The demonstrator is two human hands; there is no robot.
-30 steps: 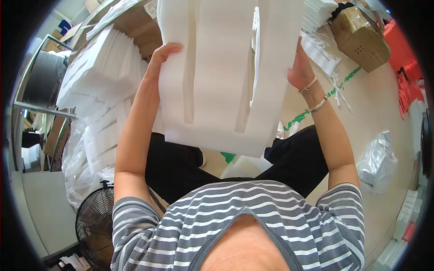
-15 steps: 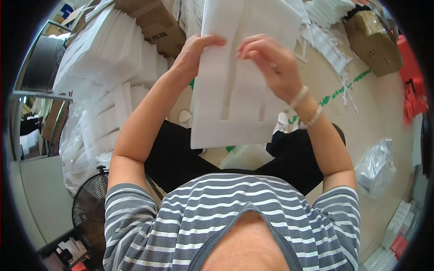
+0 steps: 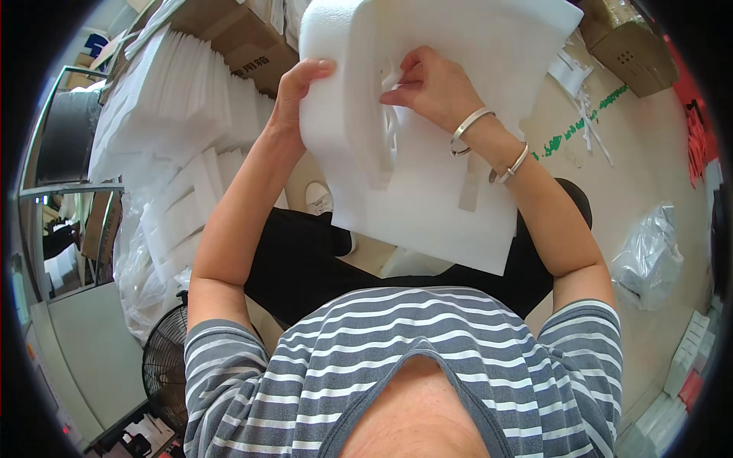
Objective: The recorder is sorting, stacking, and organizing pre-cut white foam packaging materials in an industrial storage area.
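A large white foam sheet point(image 3: 427, 217) hangs in front of me above my knees, its left part bent into a curve. My left hand point(image 3: 294, 95) grips its left edge, thumb on the near face and the other fingers hidden behind. At a long slot in the middle, my right hand point(image 3: 439, 88) pinches a thin white foam strip point(image 3: 392, 126) that stands partly out of the slot. A shorter slot point(image 3: 469, 191) shows at the lower right of the sheet.
Stacked white foam sheets point(image 3: 168, 114) rise at the left, beside a brown cardboard box point(image 3: 248, 38). A black fan point(image 3: 164, 359) stands near my left elbow. Another carton point(image 3: 630, 49) is at the far right, with foam scraps point(image 3: 573, 80) and a clear plastic bag point(image 3: 649, 259) on the floor.
The sheet has gone from nearly flat to bent, and its lower edge now slants down to the right. My right hand has moved left to the long slot and closed on the strip.
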